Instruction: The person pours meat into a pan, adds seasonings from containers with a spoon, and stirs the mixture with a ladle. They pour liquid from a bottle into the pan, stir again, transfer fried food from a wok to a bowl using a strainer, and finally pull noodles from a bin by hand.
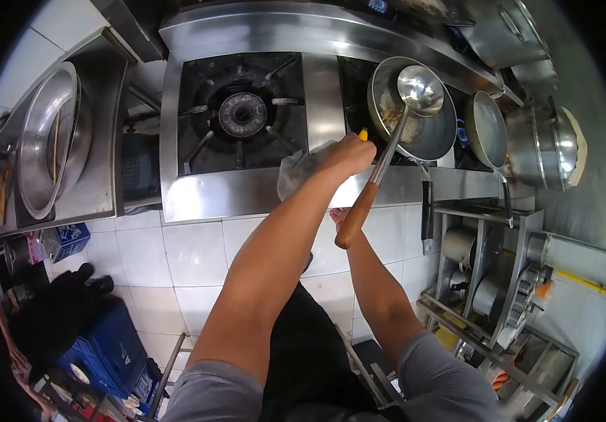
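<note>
My left hand [353,156] is closed over the stove's front, just left of a frying pan [435,129]. A small yellow object [363,134], like a lighter, pokes out of the fist; most of it is hidden. Under my left wrist lies a crumpled grey cloth [294,177]. Below the stove's front edge, my right hand [339,216] is partly covered by a ladle's wooden handle, and its grip is hidden. That ladle [420,91] leans across the pan unheld, its handle jutting toward me. Brownish food residue [391,116] sits in the pan.
An unlit gas burner [243,114] is left of my hands. Farther left stands a large metal bowl [32,151]. To the right are a smaller pan [487,130] beside a blue flame, and a steel pot [528,149]. A pot rack [489,211] stands below them.
</note>
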Motion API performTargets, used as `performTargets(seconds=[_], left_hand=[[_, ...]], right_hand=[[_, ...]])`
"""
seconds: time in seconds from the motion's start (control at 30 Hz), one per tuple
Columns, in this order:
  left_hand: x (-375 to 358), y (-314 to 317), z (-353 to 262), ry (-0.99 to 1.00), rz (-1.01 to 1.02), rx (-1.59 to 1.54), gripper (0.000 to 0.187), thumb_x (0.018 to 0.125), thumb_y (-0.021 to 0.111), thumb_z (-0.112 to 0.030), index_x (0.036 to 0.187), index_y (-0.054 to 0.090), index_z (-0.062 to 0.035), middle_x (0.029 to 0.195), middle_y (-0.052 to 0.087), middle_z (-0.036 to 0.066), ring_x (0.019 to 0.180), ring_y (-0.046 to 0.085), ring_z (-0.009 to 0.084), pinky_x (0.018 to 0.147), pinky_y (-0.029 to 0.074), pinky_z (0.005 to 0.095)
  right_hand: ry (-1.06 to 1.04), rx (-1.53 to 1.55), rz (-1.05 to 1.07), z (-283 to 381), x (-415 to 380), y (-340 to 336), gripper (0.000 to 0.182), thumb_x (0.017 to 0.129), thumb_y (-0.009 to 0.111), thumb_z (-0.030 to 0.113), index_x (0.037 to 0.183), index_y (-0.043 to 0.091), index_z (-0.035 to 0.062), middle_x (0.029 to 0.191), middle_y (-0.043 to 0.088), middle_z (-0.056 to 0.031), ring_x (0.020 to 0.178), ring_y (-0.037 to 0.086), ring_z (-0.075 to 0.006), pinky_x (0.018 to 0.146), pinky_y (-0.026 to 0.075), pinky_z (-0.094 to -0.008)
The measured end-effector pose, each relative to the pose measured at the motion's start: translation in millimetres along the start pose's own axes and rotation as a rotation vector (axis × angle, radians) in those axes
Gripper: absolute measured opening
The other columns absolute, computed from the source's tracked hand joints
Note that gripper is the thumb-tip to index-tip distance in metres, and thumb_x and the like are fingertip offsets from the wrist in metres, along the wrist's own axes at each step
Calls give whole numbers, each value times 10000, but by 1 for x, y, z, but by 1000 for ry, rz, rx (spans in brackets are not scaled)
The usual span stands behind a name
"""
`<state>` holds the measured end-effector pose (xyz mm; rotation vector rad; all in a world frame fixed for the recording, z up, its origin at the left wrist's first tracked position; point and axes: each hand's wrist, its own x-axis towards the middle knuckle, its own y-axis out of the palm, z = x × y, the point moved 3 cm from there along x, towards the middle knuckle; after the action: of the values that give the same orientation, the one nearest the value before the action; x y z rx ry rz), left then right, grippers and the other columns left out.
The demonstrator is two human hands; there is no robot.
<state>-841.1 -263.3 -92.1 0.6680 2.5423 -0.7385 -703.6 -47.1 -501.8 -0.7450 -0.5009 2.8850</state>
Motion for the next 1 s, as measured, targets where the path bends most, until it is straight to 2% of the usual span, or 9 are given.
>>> performTargets(seconds=[0.2,0.3,0.37,0.6,0.7,0.8,0.87,0.93,1.0], left_hand=[[12,7,4,30,-33,14,321,865,425,-116,1033,669,6,1188,590,246,1055,614,379,875,512,446],[16,10,7,-139,11,-230,326,845,415,-112,1004,655,43,1025,650,235,913,662,337,784,518,428],[21,18,17,-261,-39,-487,237,886,423,-184,968,570,-16,602,479,33,447,416,131,404,310,319],[23,23,19,-282,-24,-650,237,915,418,-230,961,548,-38,615,452,23,426,338,112,381,245,304],[20,23,26,-264,-22,-712,198,838,427,-145,817,558,2,541,488,85,416,454,187,389,340,347],[3,21,29,-236,62,-762,217,876,426,-181,941,542,-10,603,499,78,406,392,136,368,303,320],[-7,22,33,-240,122,-774,351,912,465,-259,1215,460,-80,729,530,67,397,319,77,367,259,261],[-18,19,40,-204,134,-746,393,914,485,-266,1260,450,-83,736,534,60,414,337,65,373,267,245],[-35,12,45,-159,89,-684,462,921,517,-280,1335,429,-94,754,543,40,463,384,46,392,288,213]], right_hand=[[23,369,2,34,-11,12,258,791,740,169,973,593,61,859,629,-89,725,610,-215,618,519,-350],[158,596,46,45,-19,14,355,738,792,124,1014,578,63,868,618,-75,726,601,-209,596,515,-331],[210,671,49,50,-21,16,327,762,757,137,1020,570,64,879,612,-77,728,595,-210,598,512,-330],[291,863,75,69,-24,16,244,847,633,182,1043,542,67,917,589,-87,736,577,-213,605,501,-328],[328,959,99,73,-25,15,220,884,579,201,1052,530,68,933,580,-91,739,570,-215,608,496,-327],[375,1126,172,73,-24,10,207,920,526,220,1062,518,69,950,570,-95,742,562,-216,612,492,-326],[405,1390,384,71,-23,5,205,945,490,233,1068,510,70,961,564,-98,744,557,-217,614,488,-325],[543,1468,555,71,-17,-2,210,969,455,246,1075,502,71,972,557,-100,747,551,-218,616,485,-325],[902,1190,509,73,-6,-5,174,981,425,238,1014,542,114,838,526,-58,556,445,-118,412,354,-194]])
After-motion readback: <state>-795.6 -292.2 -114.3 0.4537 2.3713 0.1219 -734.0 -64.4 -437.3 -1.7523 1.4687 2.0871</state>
